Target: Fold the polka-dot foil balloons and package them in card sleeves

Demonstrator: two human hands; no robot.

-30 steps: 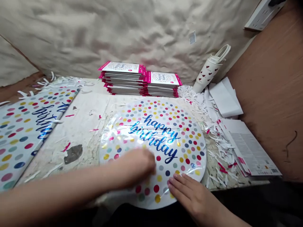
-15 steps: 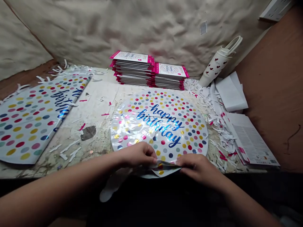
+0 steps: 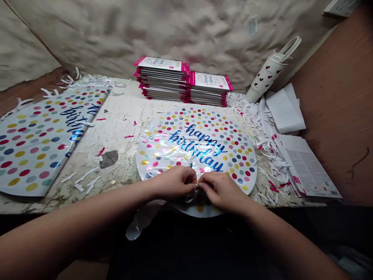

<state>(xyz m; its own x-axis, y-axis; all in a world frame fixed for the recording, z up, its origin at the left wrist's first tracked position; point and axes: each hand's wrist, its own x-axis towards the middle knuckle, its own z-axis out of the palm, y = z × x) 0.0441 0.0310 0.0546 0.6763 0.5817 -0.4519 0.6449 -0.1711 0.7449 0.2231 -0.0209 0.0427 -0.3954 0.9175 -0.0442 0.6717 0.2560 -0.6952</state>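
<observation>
A flat round foil balloon [image 3: 201, 128], white with coloured dots and blue "happy birthday" lettering, lies in front of me at the table's front edge. My left hand [image 3: 177, 181] is closed in a pinch on the balloon's near part. Its fingertips meet those of my right hand [image 3: 225, 190], which also pinches there, and a small pale bit shows between them. The foil under the fingers is partly hidden. A translucent tail [image 3: 142, 221] of the balloon sticks out below my left wrist and hangs over the edge.
A stack of folded balloons [image 3: 45, 144] lies at left. Two piles of pink-edged packets [image 3: 163, 83] stand at the back. A white bottle with hearts [image 3: 265, 77] leans at the back right, near shredded paper [image 3: 241, 111], white sheets [image 3: 287, 109] and printed cards [image 3: 311, 167].
My right hand has moved left and slightly up to meet my left hand. The raised foil fold between them has gone from sight. The view has shifted slightly.
</observation>
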